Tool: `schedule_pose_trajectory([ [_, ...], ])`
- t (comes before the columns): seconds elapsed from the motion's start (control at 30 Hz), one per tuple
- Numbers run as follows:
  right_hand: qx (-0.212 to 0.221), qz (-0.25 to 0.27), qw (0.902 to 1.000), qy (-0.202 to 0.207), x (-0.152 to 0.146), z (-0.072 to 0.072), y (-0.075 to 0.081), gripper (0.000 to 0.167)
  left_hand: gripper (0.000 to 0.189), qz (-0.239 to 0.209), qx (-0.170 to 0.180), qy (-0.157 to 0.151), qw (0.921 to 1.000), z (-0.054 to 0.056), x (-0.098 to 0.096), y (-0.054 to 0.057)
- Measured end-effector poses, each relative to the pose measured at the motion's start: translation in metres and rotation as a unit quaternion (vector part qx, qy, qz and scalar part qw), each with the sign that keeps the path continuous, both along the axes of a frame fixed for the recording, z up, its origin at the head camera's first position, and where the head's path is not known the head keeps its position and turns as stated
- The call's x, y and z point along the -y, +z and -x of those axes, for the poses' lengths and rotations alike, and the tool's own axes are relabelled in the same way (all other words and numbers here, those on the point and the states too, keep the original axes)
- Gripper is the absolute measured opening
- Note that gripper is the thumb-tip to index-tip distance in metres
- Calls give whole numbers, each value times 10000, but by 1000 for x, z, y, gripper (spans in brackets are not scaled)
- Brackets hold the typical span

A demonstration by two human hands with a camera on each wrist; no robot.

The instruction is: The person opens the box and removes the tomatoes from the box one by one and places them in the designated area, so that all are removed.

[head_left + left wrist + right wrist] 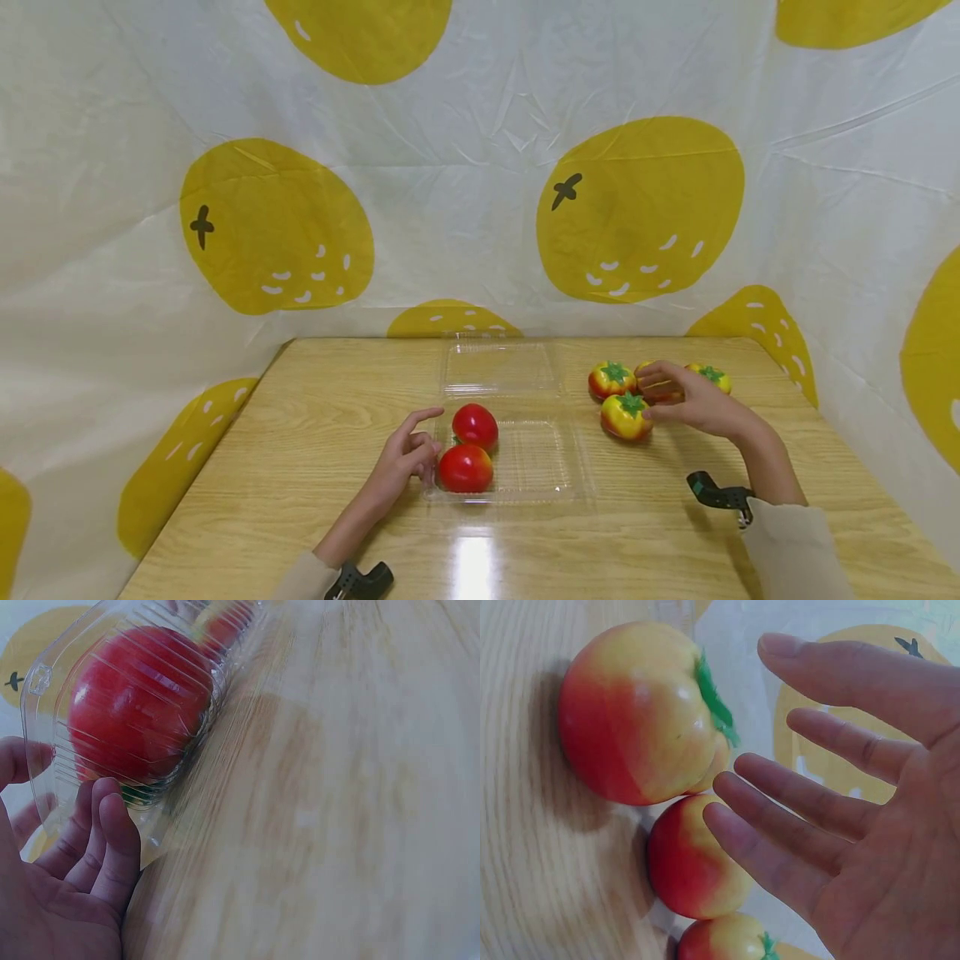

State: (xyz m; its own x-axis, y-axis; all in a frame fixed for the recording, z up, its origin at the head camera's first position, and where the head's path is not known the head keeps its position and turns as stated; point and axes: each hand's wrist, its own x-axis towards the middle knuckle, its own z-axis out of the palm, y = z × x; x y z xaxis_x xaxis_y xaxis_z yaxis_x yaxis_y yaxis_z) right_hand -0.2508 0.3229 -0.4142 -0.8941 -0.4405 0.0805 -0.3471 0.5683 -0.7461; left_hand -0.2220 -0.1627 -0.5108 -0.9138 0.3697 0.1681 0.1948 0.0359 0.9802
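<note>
A clear plastic clamshell container (536, 498) lies with its lid (498, 367) folded back on the wooden table. Inside its left half are two red tomato-like fruits, a front one (466, 468) and a back one (476, 426). My left hand (401, 462) holds the container's left rim, thumb and index above it, other fingers bent against the outer wall (94, 832). To the right, my right hand (693, 400) hovers with fingers spread beside a yellow-red fruit (625, 419) with a green leafy top. In the right wrist view, a gap separates that fruit (630, 712) from the fingers.
Behind the right hand stand more such fruits, one at left (611, 379) and one at right (711, 377); another is partly hidden by the fingers. A white curtain with yellow fruit prints (465, 208) rises along the table's (337, 400) back and sides.
</note>
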Motion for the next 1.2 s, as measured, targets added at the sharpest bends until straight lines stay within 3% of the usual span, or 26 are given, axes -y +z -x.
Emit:
schedule_pose_trajectory([
  [0.83, -496, -53, 9984, -250, 24, -13, 28, 56, 56, -13, 9, 1, 10000, 0, 1, 0],
  [1.2, -961, -131, 9947, -350, 36, -20, 38, 56, 55, -16, 19, -2, 10000, 0, 0, 2],
])
